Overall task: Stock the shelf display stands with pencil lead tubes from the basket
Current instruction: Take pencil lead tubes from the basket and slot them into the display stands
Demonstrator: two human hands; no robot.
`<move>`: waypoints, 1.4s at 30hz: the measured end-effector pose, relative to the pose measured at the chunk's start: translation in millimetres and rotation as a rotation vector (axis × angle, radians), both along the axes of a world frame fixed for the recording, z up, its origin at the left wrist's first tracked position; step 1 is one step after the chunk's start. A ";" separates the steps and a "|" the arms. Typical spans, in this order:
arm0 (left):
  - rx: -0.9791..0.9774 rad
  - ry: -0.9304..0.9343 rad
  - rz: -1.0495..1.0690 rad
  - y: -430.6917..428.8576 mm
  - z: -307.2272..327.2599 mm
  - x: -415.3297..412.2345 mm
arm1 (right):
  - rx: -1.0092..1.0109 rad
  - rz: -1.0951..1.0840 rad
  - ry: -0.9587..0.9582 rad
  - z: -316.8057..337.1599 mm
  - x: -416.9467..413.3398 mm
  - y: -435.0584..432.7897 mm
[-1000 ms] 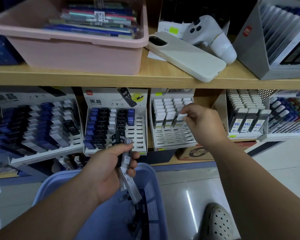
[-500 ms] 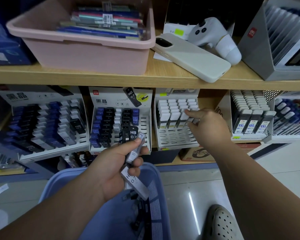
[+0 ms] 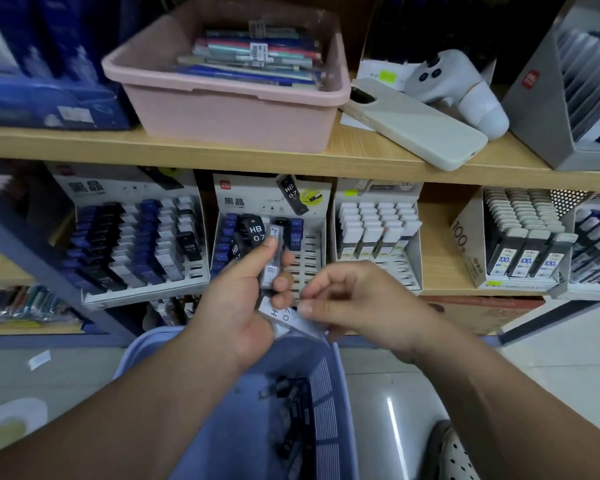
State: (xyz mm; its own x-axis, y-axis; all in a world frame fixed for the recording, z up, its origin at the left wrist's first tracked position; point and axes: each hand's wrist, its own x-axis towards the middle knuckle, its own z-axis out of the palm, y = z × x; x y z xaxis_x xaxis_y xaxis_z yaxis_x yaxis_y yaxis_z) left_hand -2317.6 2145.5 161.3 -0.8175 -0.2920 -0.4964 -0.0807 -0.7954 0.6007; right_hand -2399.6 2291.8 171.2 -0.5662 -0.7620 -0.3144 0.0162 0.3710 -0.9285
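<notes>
- Head view: the person is standing at the shelves, the left hand (image 3: 236, 306) curling round a small bunch of lead tubes (image 3: 272, 258). The thumb is pressing them against the fingers, and a black tube marked HB 0.7 and a clear grey one are sticking up.
- The right hand (image 3: 357, 299) is reaching in just beside it. Its thumb and forefinger are pinching the white-labelled tube (image 3: 286, 317), which is jutting out at a slant below the left fingers, so both hands are touching that tube.
- Both hands are hovering above the blue basket (image 3: 326, 393), where more dark tubes (image 3: 291, 407) are lying loose against the slatted wall.
- Right behind the hands the middle stand (image 3: 243, 202) is sitting under the wooden shelf (image 3: 361, 157). Its left rows are holding blue and black tubes, and its right slots are showing their white slats.
- A fuller stand (image 3: 132, 244) is sitting to its left and a stand of white-capped tubes (image 3: 374, 230) to its right.
- On top of the shelf a pink tub (image 3: 222, 116) is holding flat packets, with a phone (image 3: 420, 133) lying face down next to a white controller (image 3: 454, 84).
</notes>
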 end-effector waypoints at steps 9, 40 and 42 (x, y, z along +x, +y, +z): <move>-0.055 -0.058 0.112 -11.5 -1.9 20.7 | 0.013 0.139 -0.145 5.9 20.5 2.3; -0.162 -0.227 -0.017 -84.9 -16.4 53.3 | -0.041 -0.322 0.478 -32.9 -30.0 -81.0; -0.153 -0.237 -0.014 -85.6 -14.9 51.9 | -0.045 -0.315 0.521 -37.2 -33.3 -86.0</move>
State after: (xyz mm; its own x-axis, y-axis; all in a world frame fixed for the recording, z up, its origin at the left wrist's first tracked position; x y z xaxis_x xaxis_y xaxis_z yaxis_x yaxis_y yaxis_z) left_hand -2265.7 2059.9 146.4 -0.6884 -0.3675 -0.6254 -0.2437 -0.6948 0.6766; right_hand -2432.9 2205.8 134.0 -0.8370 -0.5393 0.0929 -0.3418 0.3826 -0.8584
